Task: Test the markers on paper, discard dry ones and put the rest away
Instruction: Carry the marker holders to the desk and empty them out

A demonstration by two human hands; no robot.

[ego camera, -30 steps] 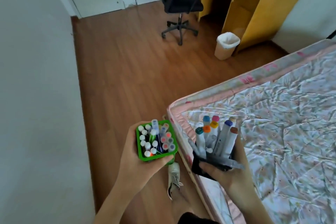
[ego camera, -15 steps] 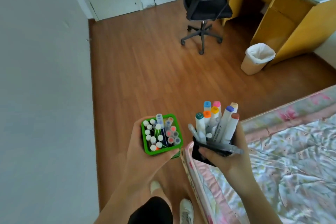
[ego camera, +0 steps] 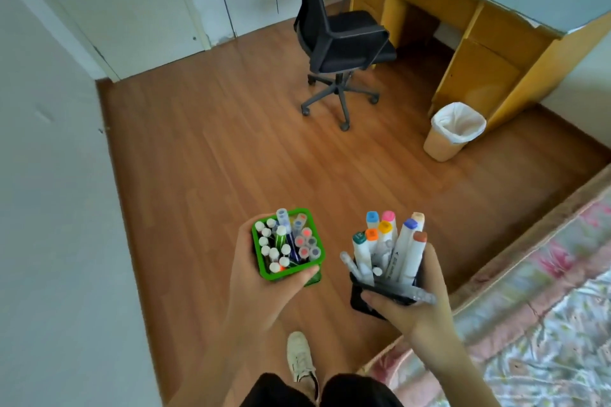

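Each hand (ego camera: 254, 277) round a marker holder (ego camera: 287, 246)

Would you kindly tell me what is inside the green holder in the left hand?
The green holder is packed with upright pens; only their cap ends show, mostly white, some reddish or grey. Their barrels and the holder's bottom are hidden. The left hand grips it.

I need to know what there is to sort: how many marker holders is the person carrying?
2. A green holder in the left hand and a black holder in the right hand, both full of markers.
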